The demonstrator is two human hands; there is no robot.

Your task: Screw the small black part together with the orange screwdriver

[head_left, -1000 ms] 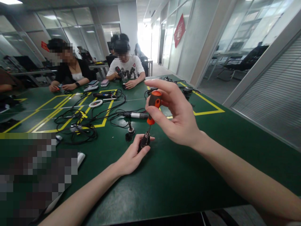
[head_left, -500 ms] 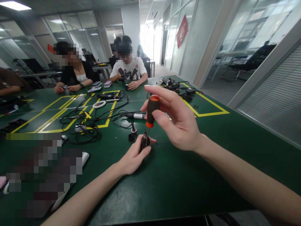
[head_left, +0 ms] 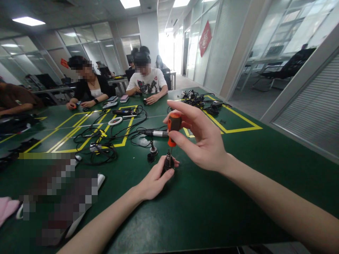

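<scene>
My right hand (head_left: 201, 141) pinches the orange and dark grey handle of a screwdriver (head_left: 174, 129) between thumb and fingers. Its thin shank points down at a small black cylindrical part (head_left: 168, 162) with a metal stem on top. My left hand (head_left: 156, 178) is closed round that part, low over the table. Whether the tip sits in a screw is too small to tell. Just beyond my left hand, a metal-topped piece with an upright stem (head_left: 153, 149) stands beside a small black ring-like piece (head_left: 150, 157).
On the green table (head_left: 212, 211), a silver and black cylindrical tool (head_left: 159, 133) lies behind the hands. Tangled black cables (head_left: 106, 155) spread to the left, and more cables (head_left: 193, 98) are heaped at the far right. Co-workers (head_left: 147, 79) sit across the table.
The screwdriver handle has turned in my right hand, showing a more orange side. My left hand keeps its hold on the black part. The whole view has shifted slightly.
</scene>
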